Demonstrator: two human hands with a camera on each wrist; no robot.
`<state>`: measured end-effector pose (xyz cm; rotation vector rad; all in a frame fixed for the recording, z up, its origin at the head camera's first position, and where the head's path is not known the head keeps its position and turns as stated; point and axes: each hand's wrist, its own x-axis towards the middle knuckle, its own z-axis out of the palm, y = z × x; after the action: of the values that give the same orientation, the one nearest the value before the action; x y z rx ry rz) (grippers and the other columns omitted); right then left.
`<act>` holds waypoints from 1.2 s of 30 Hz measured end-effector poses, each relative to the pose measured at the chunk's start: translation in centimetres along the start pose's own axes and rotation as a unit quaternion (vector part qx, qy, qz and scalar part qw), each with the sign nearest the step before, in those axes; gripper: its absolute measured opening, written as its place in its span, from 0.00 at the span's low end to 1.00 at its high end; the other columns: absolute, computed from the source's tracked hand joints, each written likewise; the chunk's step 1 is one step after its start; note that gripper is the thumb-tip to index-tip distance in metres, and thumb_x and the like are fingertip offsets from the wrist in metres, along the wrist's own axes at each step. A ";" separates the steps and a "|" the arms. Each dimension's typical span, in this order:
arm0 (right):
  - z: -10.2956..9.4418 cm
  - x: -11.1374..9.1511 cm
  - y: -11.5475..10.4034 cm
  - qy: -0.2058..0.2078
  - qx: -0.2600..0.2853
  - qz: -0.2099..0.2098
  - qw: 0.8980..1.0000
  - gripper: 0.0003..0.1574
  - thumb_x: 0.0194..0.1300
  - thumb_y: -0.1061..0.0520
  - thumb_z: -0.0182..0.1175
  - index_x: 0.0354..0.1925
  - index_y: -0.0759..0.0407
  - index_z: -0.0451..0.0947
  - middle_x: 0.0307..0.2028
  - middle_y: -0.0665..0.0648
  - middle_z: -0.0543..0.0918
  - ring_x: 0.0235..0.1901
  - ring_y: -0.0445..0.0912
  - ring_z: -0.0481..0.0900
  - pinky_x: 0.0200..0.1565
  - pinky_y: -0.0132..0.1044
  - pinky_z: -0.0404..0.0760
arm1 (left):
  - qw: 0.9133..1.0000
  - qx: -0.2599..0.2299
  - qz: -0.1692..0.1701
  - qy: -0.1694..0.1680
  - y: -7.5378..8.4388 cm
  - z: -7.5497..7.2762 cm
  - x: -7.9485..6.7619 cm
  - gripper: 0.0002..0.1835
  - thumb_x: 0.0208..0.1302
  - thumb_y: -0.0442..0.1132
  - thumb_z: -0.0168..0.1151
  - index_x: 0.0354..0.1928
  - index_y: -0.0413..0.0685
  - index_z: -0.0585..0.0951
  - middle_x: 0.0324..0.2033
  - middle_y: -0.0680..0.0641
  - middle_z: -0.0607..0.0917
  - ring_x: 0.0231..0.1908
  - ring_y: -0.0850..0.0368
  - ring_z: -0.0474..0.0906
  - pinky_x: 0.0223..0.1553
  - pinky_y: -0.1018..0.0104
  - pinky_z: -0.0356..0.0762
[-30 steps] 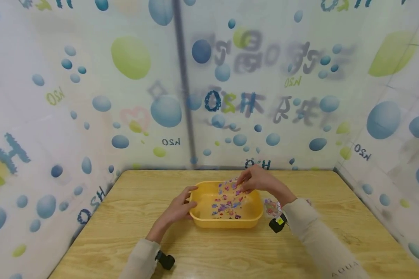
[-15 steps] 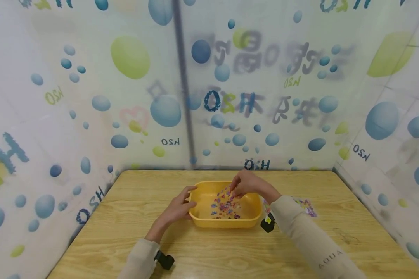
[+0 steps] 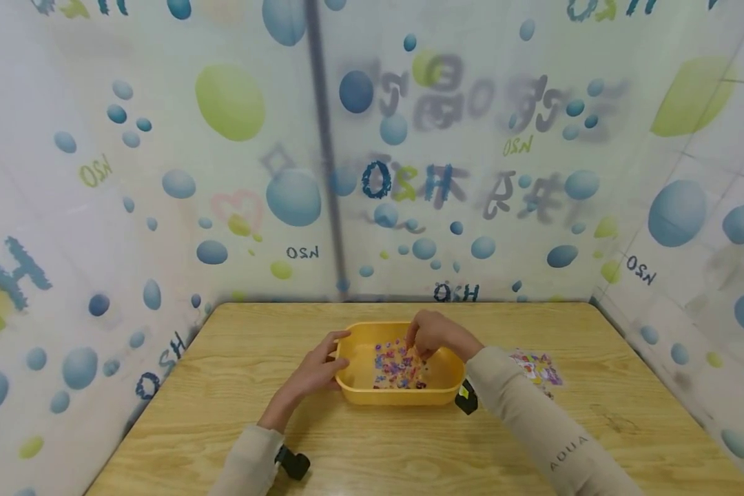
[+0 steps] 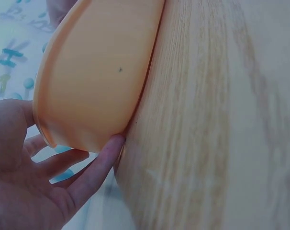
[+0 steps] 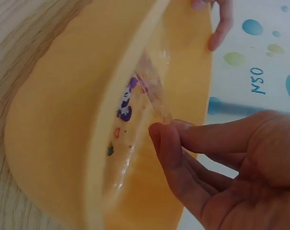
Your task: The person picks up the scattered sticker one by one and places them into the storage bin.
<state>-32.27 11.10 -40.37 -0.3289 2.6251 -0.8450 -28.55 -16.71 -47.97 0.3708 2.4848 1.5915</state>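
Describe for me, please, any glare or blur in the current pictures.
Head view: grey characters look blurred on the backdrop; left wrist view: the table looks washed out toward the right edge; right wrist view: white glints streak the inside of the yellow basin, whose near rim looks soft.

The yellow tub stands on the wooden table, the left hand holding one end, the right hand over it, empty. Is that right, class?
Not quite: the right hand isn't empty. The right wrist view shows it pinching a clear printed sheet. The yellow tub does stand on the wooden table, the left hand holding one end.
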 end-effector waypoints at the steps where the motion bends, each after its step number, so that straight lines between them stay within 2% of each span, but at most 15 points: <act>1: 0.1 0.0 0.0 0.002 -0.007 0.001 1.000 0.11 0.61 0.74 0.62 0.39 0.66 0.88 0.37 0.60 0.85 0.28 0.47 0.84 0.37 0.40 0.90 | 1.000 -0.001 0.000 0.001 0.0 0.0 0.0 0.31 0.76 0.34 0.55 0.78 0.53 0.64 0.71 0.29 0.70 0.52 0.40 0.83 0.31 0.55 0.88; 4: 0.4 0.0 0.0 0.008 -0.028 0.003 1.000 0.10 0.62 0.74 0.62 0.38 0.67 0.87 0.34 0.60 0.85 0.26 0.48 0.86 0.37 0.42 0.90 | 1.000 -0.002 0.000 0.002 0.0 0.0 0.0 0.31 0.76 0.34 0.55 0.78 0.53 0.64 0.71 0.29 0.70 0.52 0.40 0.83 0.31 0.54 0.88; 10: 0.5 0.1 -0.2 0.007 -0.034 0.021 0.999 0.08 0.64 0.72 0.63 0.38 0.68 0.87 0.32 0.60 0.85 0.26 0.49 0.88 0.37 0.42 0.90 | 1.000 0.002 -0.001 0.006 0.0 0.0 0.1 0.31 0.76 0.34 0.55 0.78 0.54 0.64 0.71 0.29 0.70 0.53 0.40 0.83 0.31 0.55 0.88; 17: 0.3 0.4 -0.2 -0.027 -0.060 0.031 0.997 0.05 0.62 0.70 0.64 0.30 0.66 0.86 0.26 0.57 0.83 0.25 0.48 0.85 0.42 0.44 0.90 | 1.000 0.004 -0.003 0.008 -0.2 0.1 0.2 0.31 0.75 0.34 0.56 0.77 0.53 0.65 0.71 0.28 0.71 0.52 0.41 0.83 0.31 0.56 0.89; 22: 0.5 1.2 -0.2 -0.042 -0.081 0.042 0.995 0.05 0.62 0.71 0.62 0.34 0.66 0.85 0.27 0.58 0.83 0.23 0.47 0.84 0.39 0.43 0.90 | 1.000 -0.001 -0.002 0.007 -0.2 0.1 0.1 0.31 0.75 0.34 0.56 0.77 0.53 0.65 0.70 0.28 0.71 0.50 0.42 0.84 0.31 0.55 0.89; 29: 0.9 1.8 -0.1 -0.035 -0.080 0.064 0.994 0.06 0.64 0.71 0.62 0.39 0.63 0.79 0.33 0.61 0.83 0.24 0.48 0.85 0.34 0.38 0.89 | 1.000 -0.005 0.003 0.000 0.0 0.1 -0.1 0.31 0.76 0.34 0.55 0.78 0.52 0.64 0.71 0.27 0.70 0.51 0.40 0.84 0.32 0.53 0.89; 36: 1.2 1.6 -0.2 -0.035 -0.086 0.077 0.993 0.07 0.65 0.69 0.62 0.41 0.63 0.79 0.29 0.60 0.82 0.23 0.46 0.82 0.32 0.36 0.88 | 1.000 -0.002 0.002 0.001 -0.1 0.0 -0.1 0.31 0.76 0.34 0.55 0.78 0.52 0.64 0.71 0.28 0.70 0.51 0.41 0.83 0.31 0.54 0.89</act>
<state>-33.23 9.86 -41.56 -0.1943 2.6221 -0.5494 -28.46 -16.75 -48.05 0.3746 2.4843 1.5984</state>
